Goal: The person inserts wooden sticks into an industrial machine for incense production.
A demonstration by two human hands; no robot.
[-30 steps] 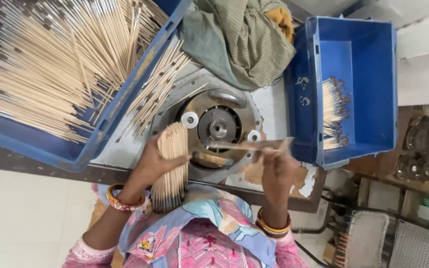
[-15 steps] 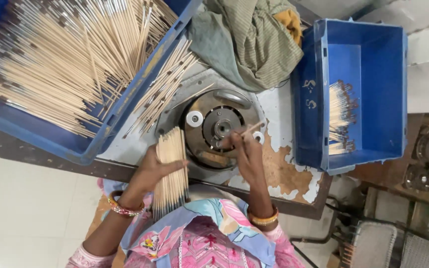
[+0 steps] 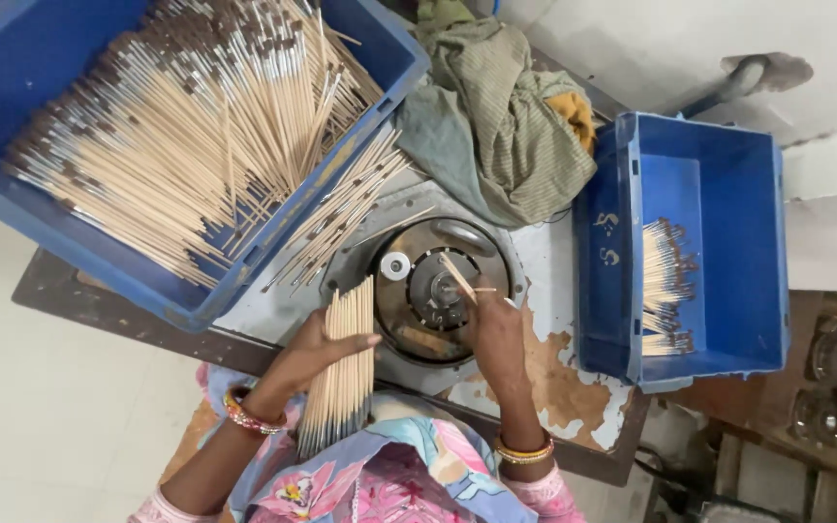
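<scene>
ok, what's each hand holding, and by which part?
Left hand grips a bundle of sticks around its middle. Right hand pinches one stick by its lower end.

No packages, labels, signs or screens are to be seen. The only thing of the kind is a pair of pale marks painted on the outer wall of the smaller blue bin (image 3: 604,242) (at the right of the table).
</scene>
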